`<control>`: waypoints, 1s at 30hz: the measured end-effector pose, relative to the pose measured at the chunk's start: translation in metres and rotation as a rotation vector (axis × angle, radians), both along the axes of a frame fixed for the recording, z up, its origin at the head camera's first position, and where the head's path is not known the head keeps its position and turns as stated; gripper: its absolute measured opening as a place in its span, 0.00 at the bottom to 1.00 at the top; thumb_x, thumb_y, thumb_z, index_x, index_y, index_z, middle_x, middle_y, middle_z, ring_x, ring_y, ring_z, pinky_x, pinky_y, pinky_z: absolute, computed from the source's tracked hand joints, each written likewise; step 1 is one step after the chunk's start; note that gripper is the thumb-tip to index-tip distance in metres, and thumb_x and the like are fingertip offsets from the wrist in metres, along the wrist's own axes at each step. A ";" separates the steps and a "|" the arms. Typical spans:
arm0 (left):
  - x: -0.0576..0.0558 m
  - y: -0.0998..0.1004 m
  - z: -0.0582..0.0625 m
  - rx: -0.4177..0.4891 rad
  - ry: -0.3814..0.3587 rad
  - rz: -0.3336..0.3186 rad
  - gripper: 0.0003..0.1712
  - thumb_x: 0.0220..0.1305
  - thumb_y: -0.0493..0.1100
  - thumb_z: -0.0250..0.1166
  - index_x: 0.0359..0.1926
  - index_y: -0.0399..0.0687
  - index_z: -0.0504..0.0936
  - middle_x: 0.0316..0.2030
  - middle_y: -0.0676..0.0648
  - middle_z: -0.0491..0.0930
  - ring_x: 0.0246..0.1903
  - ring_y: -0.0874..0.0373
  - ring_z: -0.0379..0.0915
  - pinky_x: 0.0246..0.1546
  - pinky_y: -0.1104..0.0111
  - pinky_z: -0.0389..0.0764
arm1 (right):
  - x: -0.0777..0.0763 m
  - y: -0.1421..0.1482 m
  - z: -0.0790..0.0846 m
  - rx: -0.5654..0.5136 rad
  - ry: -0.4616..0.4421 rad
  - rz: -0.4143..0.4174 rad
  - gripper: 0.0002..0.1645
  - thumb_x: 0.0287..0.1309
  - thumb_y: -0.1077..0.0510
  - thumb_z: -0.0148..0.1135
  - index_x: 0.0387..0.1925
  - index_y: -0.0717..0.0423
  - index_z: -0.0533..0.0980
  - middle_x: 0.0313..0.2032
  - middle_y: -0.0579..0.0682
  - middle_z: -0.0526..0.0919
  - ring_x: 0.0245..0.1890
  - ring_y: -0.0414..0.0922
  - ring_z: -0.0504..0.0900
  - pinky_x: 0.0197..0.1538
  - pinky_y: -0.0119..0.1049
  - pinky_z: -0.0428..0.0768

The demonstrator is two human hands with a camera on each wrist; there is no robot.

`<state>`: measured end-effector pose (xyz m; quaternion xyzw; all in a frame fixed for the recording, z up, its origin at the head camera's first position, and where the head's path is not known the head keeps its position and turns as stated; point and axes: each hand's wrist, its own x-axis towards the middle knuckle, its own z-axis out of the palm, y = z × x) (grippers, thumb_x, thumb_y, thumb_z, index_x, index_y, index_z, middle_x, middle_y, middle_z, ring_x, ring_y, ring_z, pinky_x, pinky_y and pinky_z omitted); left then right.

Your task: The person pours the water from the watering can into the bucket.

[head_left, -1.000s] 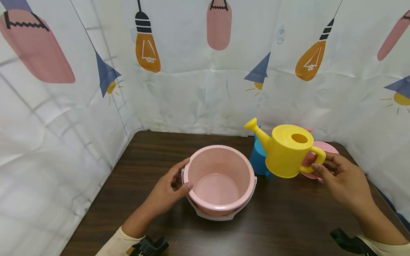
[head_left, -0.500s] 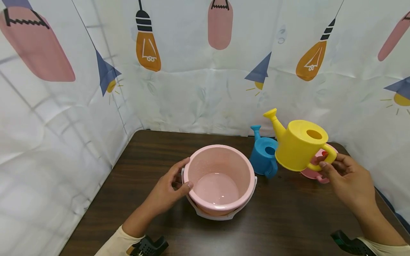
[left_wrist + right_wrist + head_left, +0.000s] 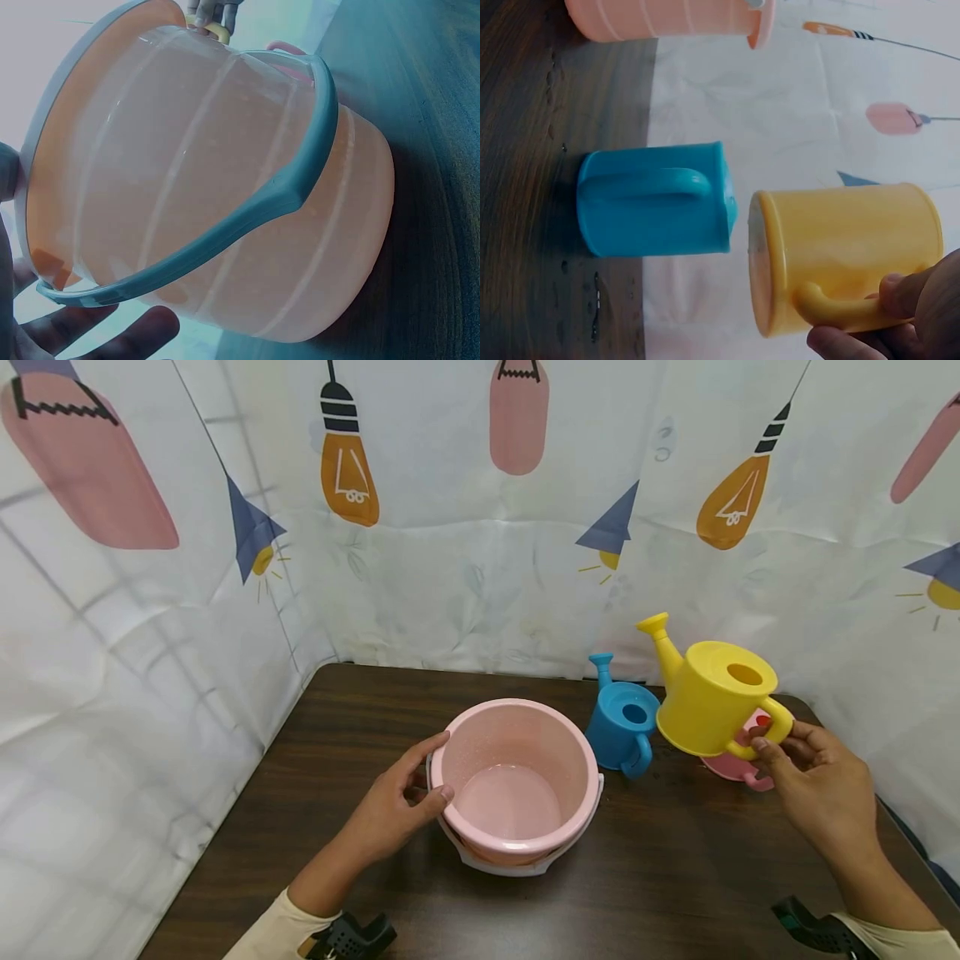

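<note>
I see the left hand (image 3: pixel 393 803) at the left side of a pink bucket (image 3: pixel 517 739), its fingers clamped on the rim with the thumb over the lip. The bucket stands upright near the middle of the dark wooden tabletop (image 3: pixel 645 885), its pale bail (image 3: pixel 510 870) drooping around the near side. The right hand (image 3: pixel 825 789) has fingers and thumb clamped on the handle of a yellow watering can (image 3: pixel 708 702), held up towards the tabletop's far right corner. A blue watering can (image 3: pixel 618 731) stands between bucket and yellow can (my right-wrist view shows a gap separating the cans). Behind the yellow can, a pink handled vessel (image 3: pixel 729 767) is mostly hidden.
</note>
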<state>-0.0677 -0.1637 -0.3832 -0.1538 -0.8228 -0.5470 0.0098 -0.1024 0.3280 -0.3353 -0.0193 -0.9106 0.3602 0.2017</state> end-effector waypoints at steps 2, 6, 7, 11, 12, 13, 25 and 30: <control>0.000 0.000 0.000 0.004 -0.003 -0.002 0.38 0.69 0.47 0.66 0.77 0.58 0.65 0.51 0.39 0.79 0.42 0.51 0.81 0.39 0.60 0.82 | 0.000 0.001 -0.001 0.018 -0.005 -0.021 0.31 0.69 0.49 0.66 0.63 0.64 0.74 0.37 0.26 0.81 0.35 0.16 0.72 0.28 0.23 0.73; -0.001 0.001 0.001 0.009 0.006 -0.003 0.38 0.69 0.47 0.67 0.77 0.60 0.64 0.51 0.39 0.79 0.42 0.50 0.80 0.39 0.59 0.82 | -0.002 0.002 -0.003 0.037 -0.012 -0.054 0.31 0.69 0.47 0.66 0.63 0.63 0.74 0.41 0.42 0.86 0.37 0.16 0.68 0.29 0.22 0.72; -0.002 0.001 0.000 0.010 0.009 -0.004 0.38 0.69 0.47 0.67 0.77 0.60 0.64 0.51 0.39 0.79 0.42 0.50 0.80 0.39 0.60 0.82 | -0.002 0.002 -0.004 0.034 -0.008 -0.058 0.31 0.69 0.47 0.66 0.63 0.63 0.74 0.42 0.44 0.86 0.37 0.16 0.69 0.28 0.23 0.73; -0.002 0.000 -0.001 -0.001 0.021 -0.002 0.38 0.69 0.47 0.67 0.77 0.60 0.64 0.52 0.40 0.78 0.43 0.51 0.80 0.40 0.60 0.82 | -0.003 0.002 -0.008 0.019 0.023 -0.062 0.30 0.69 0.50 0.66 0.62 0.66 0.75 0.44 0.56 0.88 0.31 0.15 0.72 0.25 0.23 0.74; -0.002 0.000 -0.001 -0.005 0.024 0.000 0.38 0.69 0.47 0.67 0.77 0.60 0.65 0.53 0.40 0.78 0.43 0.51 0.80 0.41 0.59 0.82 | -0.004 0.001 -0.009 0.019 0.025 -0.063 0.30 0.69 0.50 0.66 0.62 0.66 0.75 0.45 0.59 0.87 0.31 0.15 0.72 0.26 0.23 0.74; -0.002 0.000 -0.002 -0.009 0.029 0.003 0.38 0.69 0.47 0.67 0.76 0.60 0.65 0.52 0.41 0.78 0.42 0.51 0.80 0.41 0.59 0.82 | -0.004 0.001 -0.010 0.021 0.029 -0.059 0.30 0.69 0.50 0.66 0.62 0.67 0.75 0.46 0.63 0.87 0.29 0.15 0.72 0.25 0.24 0.74; -0.002 -0.002 -0.001 -0.036 0.021 0.011 0.37 0.69 0.48 0.66 0.76 0.61 0.64 0.50 0.41 0.79 0.43 0.52 0.80 0.41 0.61 0.82 | -0.013 -0.010 -0.024 0.028 -0.010 -0.145 0.30 0.68 0.46 0.66 0.60 0.65 0.77 0.50 0.65 0.85 0.38 0.29 0.74 0.33 0.24 0.69; -0.002 -0.001 -0.001 -0.037 0.008 0.013 0.37 0.69 0.48 0.67 0.76 0.61 0.65 0.50 0.41 0.79 0.44 0.51 0.80 0.42 0.61 0.82 | -0.017 -0.015 -0.030 0.010 -0.010 -0.147 0.29 0.68 0.48 0.67 0.59 0.67 0.77 0.50 0.66 0.85 0.42 0.48 0.82 0.33 0.22 0.69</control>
